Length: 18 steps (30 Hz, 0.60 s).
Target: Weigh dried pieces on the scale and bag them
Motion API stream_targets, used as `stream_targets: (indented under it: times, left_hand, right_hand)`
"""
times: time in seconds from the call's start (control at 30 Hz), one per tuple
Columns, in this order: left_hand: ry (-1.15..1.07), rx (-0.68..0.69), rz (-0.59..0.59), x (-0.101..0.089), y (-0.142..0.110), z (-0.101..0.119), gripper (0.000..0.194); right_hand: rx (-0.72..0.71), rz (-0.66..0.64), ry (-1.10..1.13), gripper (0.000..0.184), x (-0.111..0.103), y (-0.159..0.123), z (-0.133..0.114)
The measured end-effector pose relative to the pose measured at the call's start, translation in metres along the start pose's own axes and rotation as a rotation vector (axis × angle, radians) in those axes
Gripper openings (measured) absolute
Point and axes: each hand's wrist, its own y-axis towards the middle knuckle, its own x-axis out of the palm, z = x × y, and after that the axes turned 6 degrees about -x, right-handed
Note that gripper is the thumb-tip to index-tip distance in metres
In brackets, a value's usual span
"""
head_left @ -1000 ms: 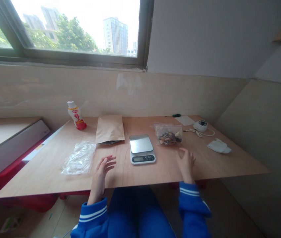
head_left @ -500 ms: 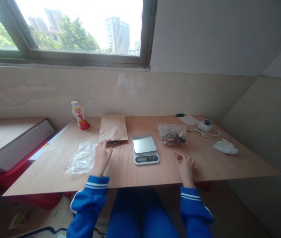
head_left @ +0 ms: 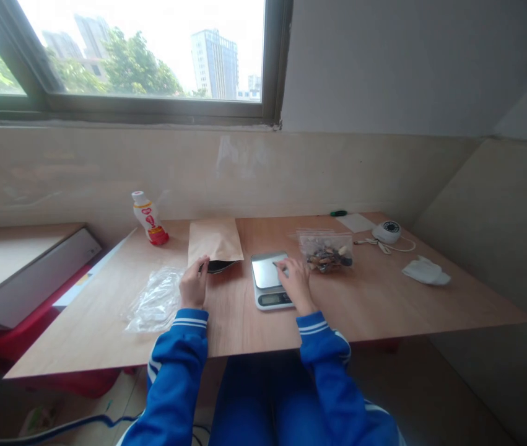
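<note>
My left hand (head_left: 193, 285) pinches the near left corner of a brown kraft paper bag (head_left: 215, 238). The bag lies flat with its dark mouth gaping towards me. Over the metal plate of a white kitchen scale (head_left: 267, 279) is my right hand (head_left: 297, 284), its fingertips closed together. A small dark bit seems to show at those fingertips, too small to name. A clear zip bag (head_left: 326, 251) of mixed small pieces, perhaps shells or stones, lies just beyond the right hand. Crumpled clear plastic (head_left: 155, 300) lies left of my left hand.
A white and red drink bottle (head_left: 150, 218) stands at the back left of the wooden table (head_left: 365, 310). On the right are a white dome camera (head_left: 386, 231) with its cable, a white sheet (head_left: 355, 223), a green-handled tool (head_left: 338, 214) and a folded white cloth or tissue (head_left: 425, 271).
My right hand has moved left from the bare table to over the scale. My left hand has taken hold of the paper bag's edge, and its mouth gapes wider.
</note>
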Motion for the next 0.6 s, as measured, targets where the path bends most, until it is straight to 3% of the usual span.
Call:
stream_targets:
  times: [0.1, 0.23, 0.37, 0.5, 0.6]
  left_hand:
    - [-0.015, 0.069, 0.134, 0.000, -0.003, 0.008, 0.029]
    - [0.008, 0.121, 0.216, -0.001, -0.009, 0.012, 0.026]
    - [0.008, 0.111, 0.228, -0.003, -0.015, 0.009, 0.026]
    - [0.038, 0.144, 0.297, -0.002, -0.017, 0.005, 0.028]
    - [0.049, 0.273, 0.408, 0.001, -0.015, 0.002, 0.025]
  right_hand:
    - [-0.092, -0.009, 0.149, 0.026, 0.004, -0.014, -0.033]
    - [-0.362, -0.281, 0.373, 0.036, 0.019, -0.032, -0.087]
    - [-0.495, -0.357, 0.173, 0.046, 0.042, -0.038, -0.121]
    - [-0.503, -0.454, -0.051, 0.031, 0.050, -0.035, -0.137]
    - [-0.438, -0.578, -0.136, 0.027, 0.054, -0.019, -0.145]
